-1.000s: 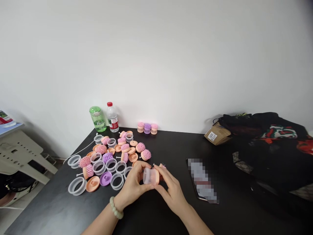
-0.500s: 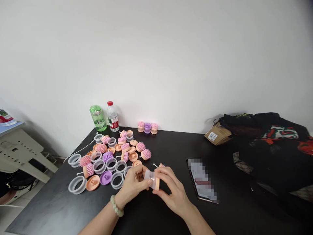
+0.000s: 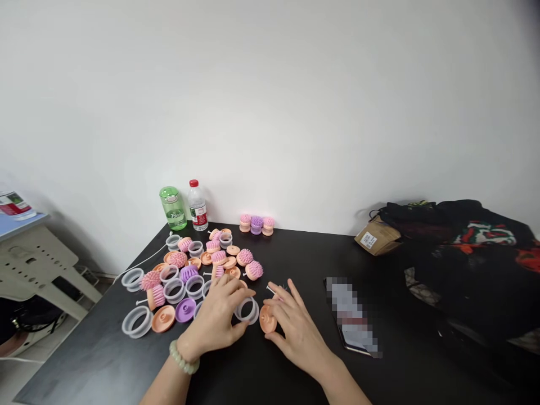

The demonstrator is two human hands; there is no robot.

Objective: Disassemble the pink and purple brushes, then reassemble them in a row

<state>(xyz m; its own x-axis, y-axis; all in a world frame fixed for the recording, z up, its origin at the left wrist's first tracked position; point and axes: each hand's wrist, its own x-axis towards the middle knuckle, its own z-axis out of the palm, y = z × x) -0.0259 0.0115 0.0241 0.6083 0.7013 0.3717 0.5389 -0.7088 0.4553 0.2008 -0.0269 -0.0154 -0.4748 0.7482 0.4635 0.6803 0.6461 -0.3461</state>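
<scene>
My left hand (image 3: 221, 312) arches palm down, its thumb and index finger parted at the rim of a clear ring (image 3: 254, 315); whether they actually grip it, I cannot tell. My right hand (image 3: 276, 318) is partly closed around an orange disc (image 3: 266, 319), thumb at the near edge, fingers over the far one. Ring and disc sit side by side, a narrow gap of desk (image 3: 295, 253) between them. Just beyond my right fingers, a pale stem (image 3: 270, 289) pokes out, the rest of its piece mostly hidden.

Left of me the parts lie close: a purple disc (image 3: 185, 310) near my left wrist, more rings, discs and bristle heads behind it, leaving little room that way. The outermost large ring (image 3: 137, 322) lies near the desk's slanting left edge, though dark surface shows between it and that edge. A green bottle (image 3: 172, 209) and a red-capped bottle (image 3: 198, 208) stand at the far left corner. Three bristle-topped pieces (image 3: 256, 225) line the back edge against the wall (image 3: 295, 112), with open desk between them and my right hand. A phone (image 3: 352, 318) bounds the right side, well short of a dark bundle (image 3: 464, 292).
</scene>
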